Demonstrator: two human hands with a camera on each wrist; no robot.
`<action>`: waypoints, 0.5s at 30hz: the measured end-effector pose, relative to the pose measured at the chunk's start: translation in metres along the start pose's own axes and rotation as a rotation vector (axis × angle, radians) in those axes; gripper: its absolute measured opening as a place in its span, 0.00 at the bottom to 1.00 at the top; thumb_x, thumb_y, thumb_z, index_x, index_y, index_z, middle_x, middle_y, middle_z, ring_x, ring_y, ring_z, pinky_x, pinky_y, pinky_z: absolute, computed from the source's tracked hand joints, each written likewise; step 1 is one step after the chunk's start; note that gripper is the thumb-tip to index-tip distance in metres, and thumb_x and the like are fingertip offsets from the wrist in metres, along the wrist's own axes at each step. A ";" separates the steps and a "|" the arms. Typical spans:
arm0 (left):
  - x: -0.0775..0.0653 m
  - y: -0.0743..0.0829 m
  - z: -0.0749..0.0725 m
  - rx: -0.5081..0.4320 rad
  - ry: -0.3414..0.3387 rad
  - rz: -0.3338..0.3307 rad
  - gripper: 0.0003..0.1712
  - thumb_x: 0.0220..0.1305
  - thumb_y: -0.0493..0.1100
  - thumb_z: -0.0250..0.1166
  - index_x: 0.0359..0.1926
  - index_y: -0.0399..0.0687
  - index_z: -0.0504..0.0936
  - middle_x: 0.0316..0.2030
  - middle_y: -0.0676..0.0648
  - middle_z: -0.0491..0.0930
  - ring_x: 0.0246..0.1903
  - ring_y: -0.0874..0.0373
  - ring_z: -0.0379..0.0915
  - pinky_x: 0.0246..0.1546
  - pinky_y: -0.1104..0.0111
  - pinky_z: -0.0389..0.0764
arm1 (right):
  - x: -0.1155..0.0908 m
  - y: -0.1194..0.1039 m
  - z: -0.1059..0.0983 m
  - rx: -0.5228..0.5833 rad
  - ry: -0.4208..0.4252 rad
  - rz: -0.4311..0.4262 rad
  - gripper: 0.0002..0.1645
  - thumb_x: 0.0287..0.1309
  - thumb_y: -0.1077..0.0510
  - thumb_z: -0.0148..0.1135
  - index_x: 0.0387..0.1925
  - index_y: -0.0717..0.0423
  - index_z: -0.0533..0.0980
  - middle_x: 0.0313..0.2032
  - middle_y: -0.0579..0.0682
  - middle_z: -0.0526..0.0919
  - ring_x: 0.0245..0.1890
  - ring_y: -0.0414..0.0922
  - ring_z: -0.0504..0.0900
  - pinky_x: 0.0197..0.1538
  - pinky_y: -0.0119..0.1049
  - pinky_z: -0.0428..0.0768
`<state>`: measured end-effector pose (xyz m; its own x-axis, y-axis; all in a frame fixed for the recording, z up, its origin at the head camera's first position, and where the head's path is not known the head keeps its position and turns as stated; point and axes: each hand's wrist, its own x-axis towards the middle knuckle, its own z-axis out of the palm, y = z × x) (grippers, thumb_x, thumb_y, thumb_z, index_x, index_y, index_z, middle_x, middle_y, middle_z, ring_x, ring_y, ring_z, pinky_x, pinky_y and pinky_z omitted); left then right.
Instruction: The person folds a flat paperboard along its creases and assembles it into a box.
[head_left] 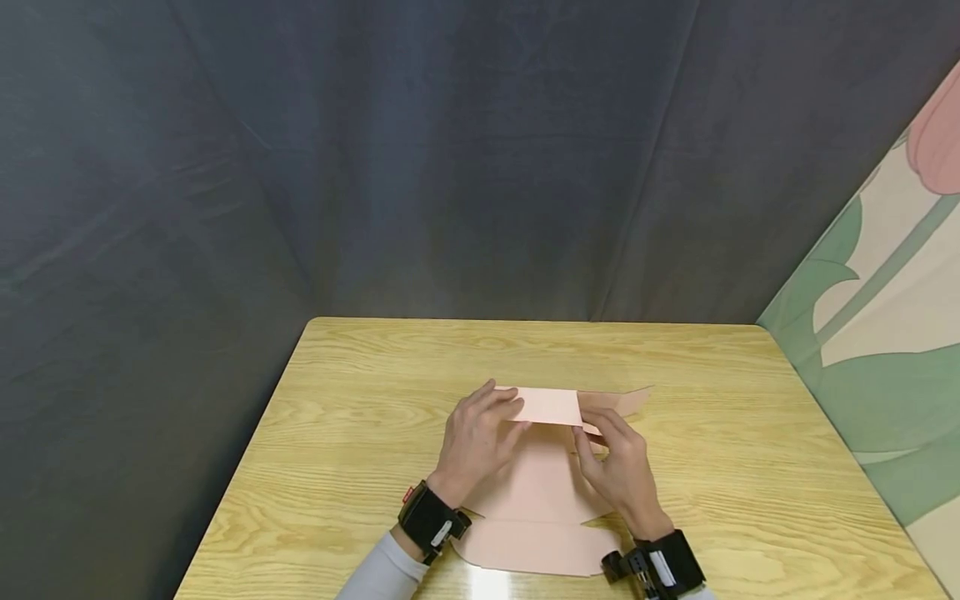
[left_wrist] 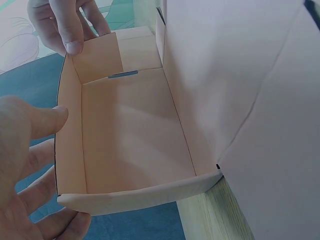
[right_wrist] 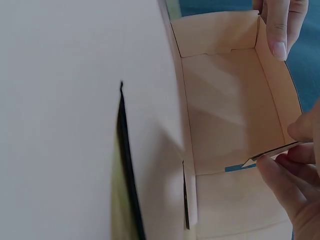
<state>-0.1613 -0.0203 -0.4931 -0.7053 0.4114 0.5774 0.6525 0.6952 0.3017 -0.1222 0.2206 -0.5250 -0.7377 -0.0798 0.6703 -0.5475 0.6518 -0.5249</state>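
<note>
A partly folded pale pink cardboard box (head_left: pixel 536 479) stands on the table between both hands, its inside showing in the wrist views. My left hand (head_left: pixel 476 433) grips one end of its raised front wall (head_left: pixel 551 407), thumb on the inner face and other fingers outside in the left wrist view. At the other end, my right hand (head_left: pixel 618 462) pinches a small corner flap (right_wrist: pixel 272 151) between thumb and fingers. This flap is bent inward above a slot (right_wrist: pixel 235 168) in the box's bottom panel. An end panel (head_left: pixel 633 402) sticks out to the right, unfolded.
The box's wide lid panel (head_left: pixel 536 546) with rounded corners extends toward the near edge of the wooden table (head_left: pixel 360 467). Dark curtains (head_left: pixel 480 167) hang behind and to the left. A flower-patterned cloth (head_left: pixel 885 333) hangs at the right.
</note>
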 end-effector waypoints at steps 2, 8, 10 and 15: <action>-0.001 0.000 0.001 -0.001 -0.003 -0.001 0.17 0.69 0.53 0.74 0.51 0.50 0.92 0.57 0.47 0.89 0.63 0.43 0.83 0.68 0.52 0.81 | 0.000 -0.001 0.001 0.027 0.006 0.029 0.13 0.59 0.73 0.71 0.47 0.68 0.85 0.46 0.59 0.88 0.44 0.57 0.91 0.44 0.22 0.86; -0.001 -0.001 0.003 0.002 0.011 0.001 0.17 0.69 0.53 0.74 0.51 0.50 0.93 0.57 0.47 0.89 0.63 0.42 0.82 0.66 0.51 0.83 | 0.000 -0.006 0.005 0.188 0.044 0.179 0.15 0.59 0.76 0.69 0.47 0.66 0.85 0.45 0.59 0.89 0.42 0.57 0.92 0.42 0.25 0.88; -0.001 -0.001 0.002 -0.001 0.017 0.002 0.17 0.68 0.53 0.75 0.51 0.50 0.93 0.57 0.48 0.89 0.63 0.42 0.82 0.66 0.52 0.82 | 0.000 -0.008 0.007 0.275 0.061 0.256 0.15 0.59 0.77 0.68 0.47 0.65 0.85 0.44 0.60 0.89 0.41 0.56 0.92 0.42 0.29 0.89; -0.001 -0.002 0.001 -0.007 0.023 0.003 0.17 0.68 0.54 0.74 0.51 0.50 0.93 0.56 0.48 0.89 0.63 0.42 0.83 0.66 0.52 0.82 | 0.002 -0.014 0.012 0.434 0.098 0.457 0.14 0.60 0.80 0.65 0.45 0.69 0.84 0.43 0.65 0.87 0.41 0.41 0.92 0.41 0.30 0.89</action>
<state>-0.1622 -0.0212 -0.4952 -0.6966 0.4003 0.5954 0.6569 0.6896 0.3050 -0.1208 0.2024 -0.5222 -0.9065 0.2162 0.3627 -0.3115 0.2373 -0.9201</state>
